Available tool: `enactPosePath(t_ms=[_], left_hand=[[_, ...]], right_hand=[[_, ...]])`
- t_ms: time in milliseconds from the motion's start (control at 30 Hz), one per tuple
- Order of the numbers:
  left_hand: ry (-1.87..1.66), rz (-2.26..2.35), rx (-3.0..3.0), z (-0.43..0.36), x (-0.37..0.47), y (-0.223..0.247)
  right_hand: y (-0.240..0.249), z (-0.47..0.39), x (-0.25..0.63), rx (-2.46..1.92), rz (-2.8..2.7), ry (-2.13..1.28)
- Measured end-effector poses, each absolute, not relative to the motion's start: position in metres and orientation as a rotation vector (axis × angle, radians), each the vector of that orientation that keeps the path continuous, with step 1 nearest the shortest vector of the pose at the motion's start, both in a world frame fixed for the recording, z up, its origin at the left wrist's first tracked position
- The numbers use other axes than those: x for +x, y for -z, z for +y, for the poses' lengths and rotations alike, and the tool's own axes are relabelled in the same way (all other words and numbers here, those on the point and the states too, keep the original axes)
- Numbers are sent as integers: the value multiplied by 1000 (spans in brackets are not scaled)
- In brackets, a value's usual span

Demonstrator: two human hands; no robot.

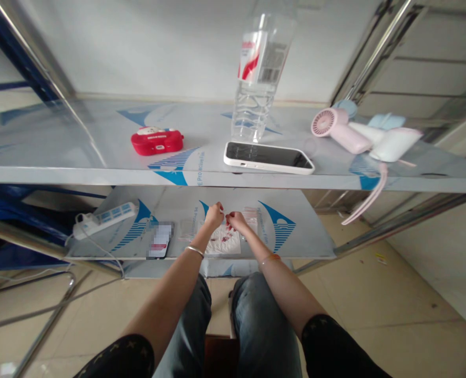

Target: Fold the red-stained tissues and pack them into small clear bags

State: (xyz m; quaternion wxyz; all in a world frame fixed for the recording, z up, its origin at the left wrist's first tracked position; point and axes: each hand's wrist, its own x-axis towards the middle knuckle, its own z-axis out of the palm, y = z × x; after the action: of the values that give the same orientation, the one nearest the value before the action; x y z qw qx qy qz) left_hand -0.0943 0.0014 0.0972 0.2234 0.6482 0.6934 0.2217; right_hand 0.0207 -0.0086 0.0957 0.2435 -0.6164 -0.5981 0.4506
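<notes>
"Which step are you on?"

"Close fingertip work, I'd judge. My left hand (215, 214) and right hand (238, 221) meet above the lower shelf (315, 239), about midway between its near corners."

"How is your grip?"

"Fingers curled in on both hands, the tips near one another. A speck of red shows at my right fingertips, but whether either hand is closed on anything, I can't tell; it's too small."

"And the pieces?"

"Small dark-red bits (225, 239) lie on a white sheet (217, 248) by the shelf's near edge, just below my hands. Paper or cloth, I can't say."

"Anything around them?"

"A phone (161, 239) lies at the near edge, toward the near left corner, and a power strip (114, 212) lies by the left edge. Both are apart from my hands."

"What does the next move call for?"

"Steady wrists and a light, exact pinch, I think, with both hands low over the sheet so a dropped bit lands there, short of the near edge."
</notes>
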Motion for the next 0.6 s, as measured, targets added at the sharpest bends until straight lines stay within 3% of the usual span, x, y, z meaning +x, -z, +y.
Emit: enactPosePath(t_ms=[367, 600], left_hand=[[-255, 1949, 1864, -11, -90, -116], [-256, 1930, 1980, -15, -90, -115]], right_hand=[[-83, -3, 15, -1612, -1647, -1048], [-88, -3, 22, -1403, -828, -1765]])
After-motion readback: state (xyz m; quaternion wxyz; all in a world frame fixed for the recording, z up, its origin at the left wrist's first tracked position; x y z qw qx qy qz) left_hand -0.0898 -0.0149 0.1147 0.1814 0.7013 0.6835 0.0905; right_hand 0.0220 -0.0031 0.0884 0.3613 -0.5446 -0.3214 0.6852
